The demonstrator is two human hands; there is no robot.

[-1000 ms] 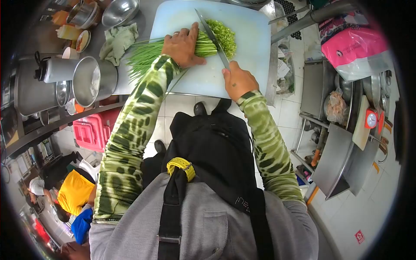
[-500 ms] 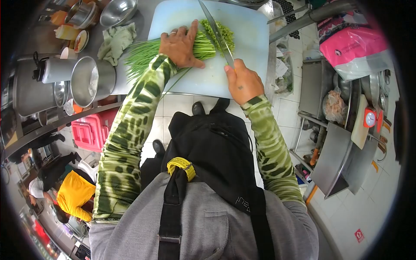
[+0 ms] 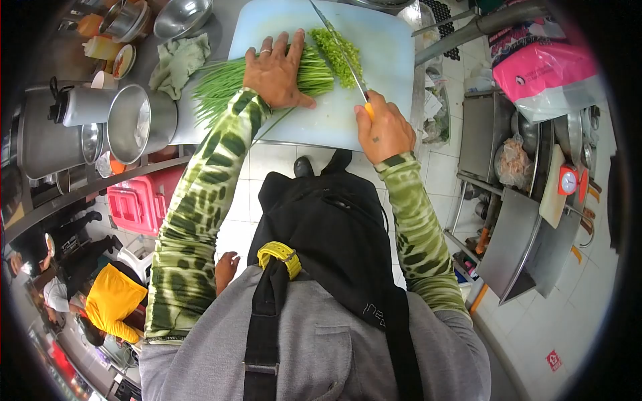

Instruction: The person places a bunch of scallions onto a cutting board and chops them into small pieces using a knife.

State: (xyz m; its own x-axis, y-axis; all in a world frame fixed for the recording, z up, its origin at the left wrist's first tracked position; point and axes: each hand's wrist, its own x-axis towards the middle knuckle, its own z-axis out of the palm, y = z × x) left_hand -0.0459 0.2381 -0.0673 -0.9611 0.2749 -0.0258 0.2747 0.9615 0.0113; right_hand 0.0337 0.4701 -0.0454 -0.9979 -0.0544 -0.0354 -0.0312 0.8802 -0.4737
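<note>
A bundle of long green chives [image 3: 224, 85] lies across the left half of a pale cutting board [image 3: 388, 53]. My left hand [image 3: 274, 70] rests flat on the bundle, fingers spread, a ring on one of them. In my right hand [image 3: 386, 130] is a kitchen knife [image 3: 340, 48] with a yellow-orange handle, its long blade pointing away from me. The blade passes over a small heap of chopped chives [image 3: 344, 63], just right of the cut ends. A loose stalk or two sticks out below my left palm toward the board's near edge.
Left of the board are a crumpled cloth [image 3: 179, 65], a deep metal bowl [image 3: 142, 123] and another metal bowl [image 3: 182, 19]. A pink crate [image 3: 137, 204] stands below the counter. Another person's hand [image 3: 226, 271] shows beside my left arm. A metal rail [image 3: 481, 30] runs at the right.
My right hand and the knife have shifted a little right and toward me. My left hand stays about where it was. Another person's hand has appeared beside my left arm.
</note>
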